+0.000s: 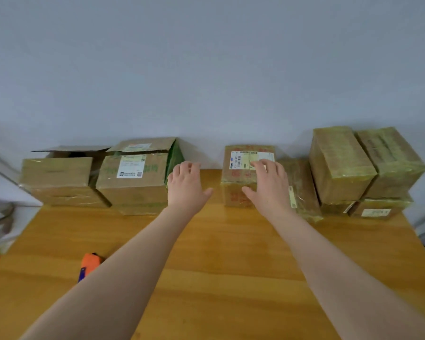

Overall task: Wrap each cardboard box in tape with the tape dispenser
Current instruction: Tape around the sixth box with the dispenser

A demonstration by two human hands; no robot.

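A small cardboard box [238, 177] with a white shipping label stands at the back middle of the wooden table [221, 253]. My right hand [270, 185] lies over its right side, fingers spread on the top and thumb against the front face. My left hand [187, 185] hovers with fingers spread in the gap to the left of this box, touching nothing. An orange and blue tape dispenser [90, 265] lies on the table near the left, partly hidden behind my left forearm.
Cardboard boxes [133, 177] stand at the back left, one [59, 173] with its flaps open. Tape-wrapped boxes [341, 165] are stacked at the back right, and another [302, 190] leans beside the labelled box. A white wall rises behind. Clutter sits off the table's left edge.
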